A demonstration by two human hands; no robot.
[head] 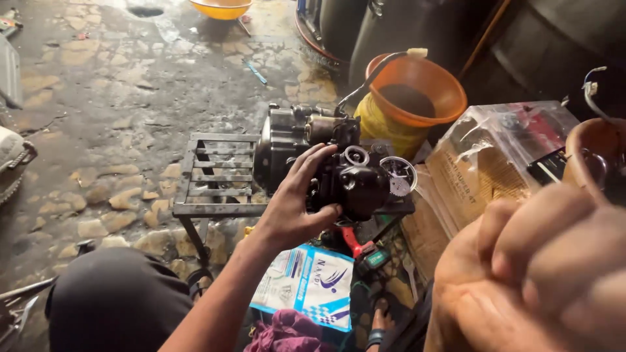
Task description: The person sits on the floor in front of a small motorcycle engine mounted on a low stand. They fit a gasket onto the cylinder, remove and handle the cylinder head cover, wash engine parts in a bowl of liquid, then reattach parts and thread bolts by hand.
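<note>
- Left hand (291,210): fingers spread wide and pressed flat against the near side of the engine (329,163); thumb hooked under its lower edge; forearm enters from bottom centre
- Right hand (531,280): close to the camera at lower right, blurred, fingers curled inward; whether it holds anything cannot be told; well apart from the engine
- Engine: 1 dark, greasy unit resting on the right end of the metal stand (218,175); long axis runs roughly left to right across the view, tilted slightly toward the camera; the round side cover faces left, the exposed gear (398,175) and open ports face right and toward the camera
- Metal stand: 1 low slatted frame on thin legs, left half bare, engine overhanging its right edge
- Below the engine: 1 red-handled tool (355,242), 1 blue and white printed pack (309,285) and 1 maroon rag (287,336)
- Right of the engine: 1 cardboard box wrapped in clear plastic (486,163), just beside the stand
- Behind the engine: 1 orange bucket (417,88) set on a yellow container; 1 yellow bowl (220,8) at the top edge
- Surface: wet, oil-stained stone floor (111,98), uneven and patchy
- Room: workshop setting, dark drums standing along the upper right
</note>
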